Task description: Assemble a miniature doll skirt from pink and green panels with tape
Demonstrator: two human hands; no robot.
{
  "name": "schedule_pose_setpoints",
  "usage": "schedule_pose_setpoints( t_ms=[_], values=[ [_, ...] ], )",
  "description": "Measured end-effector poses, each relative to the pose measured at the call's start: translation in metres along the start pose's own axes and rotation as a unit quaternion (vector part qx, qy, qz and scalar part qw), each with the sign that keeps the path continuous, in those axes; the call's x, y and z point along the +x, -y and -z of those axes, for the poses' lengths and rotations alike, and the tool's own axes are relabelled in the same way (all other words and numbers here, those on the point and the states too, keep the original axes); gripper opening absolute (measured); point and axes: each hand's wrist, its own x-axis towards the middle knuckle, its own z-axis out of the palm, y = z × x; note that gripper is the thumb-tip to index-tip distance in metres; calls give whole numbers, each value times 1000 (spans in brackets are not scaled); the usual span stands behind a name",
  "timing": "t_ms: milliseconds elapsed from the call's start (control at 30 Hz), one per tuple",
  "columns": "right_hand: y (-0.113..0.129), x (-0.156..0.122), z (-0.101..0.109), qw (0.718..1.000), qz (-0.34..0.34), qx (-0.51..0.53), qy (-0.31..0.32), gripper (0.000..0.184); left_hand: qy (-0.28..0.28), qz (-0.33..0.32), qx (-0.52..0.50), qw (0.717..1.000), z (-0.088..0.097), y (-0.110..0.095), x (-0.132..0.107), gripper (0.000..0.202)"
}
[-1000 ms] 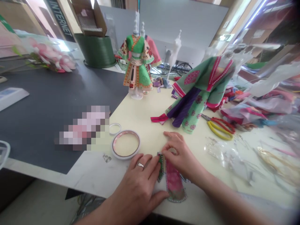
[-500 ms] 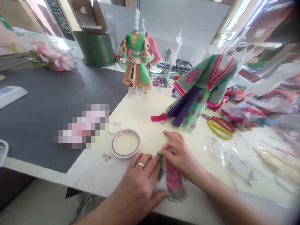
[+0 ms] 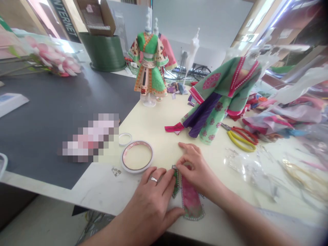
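1. Hands: my view shows the left hand (image 3: pixel 148 199), with a ring (image 3: pixel 153 179), lying across the near end of the work. Its fingertips (image 3: pixel 170 176) press on a narrow green strip (image 3: pixel 175 186); I cannot tell whether they pinch it. The right hand (image 3: pixel 197 172) is curled closed around the top of a pink cloth strip (image 3: pixel 191 201).
2. Location: both strips lie flat on the cream table (image 3: pixel 153 126), close to the near edge and side by side, joined or overlapping at the top. That junction is hidden under the fingers.
3. Progress: beaded trim runs along the pink strip's edges to its lower end. A dress (image 3: pixel 150 65) stands complete on a clear stand, and a green robe (image 3: pixel 217 92) hangs on a white form.
4. Left on the table: the strips are not attached to either garment. A tape roll (image 3: pixel 137 157) lies just left of the hands; scissors (image 3: pixel 239 140) lie beyond them, by the robe.
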Motion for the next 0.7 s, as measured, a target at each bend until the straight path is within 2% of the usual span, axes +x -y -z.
schedule_pose_setpoints(
  t_ms=[700],
  values=[
    [-4,-1,-3,999,15,-31,-5,16,14,-5,-4,1000,2,-1,0,46]
  ],
)
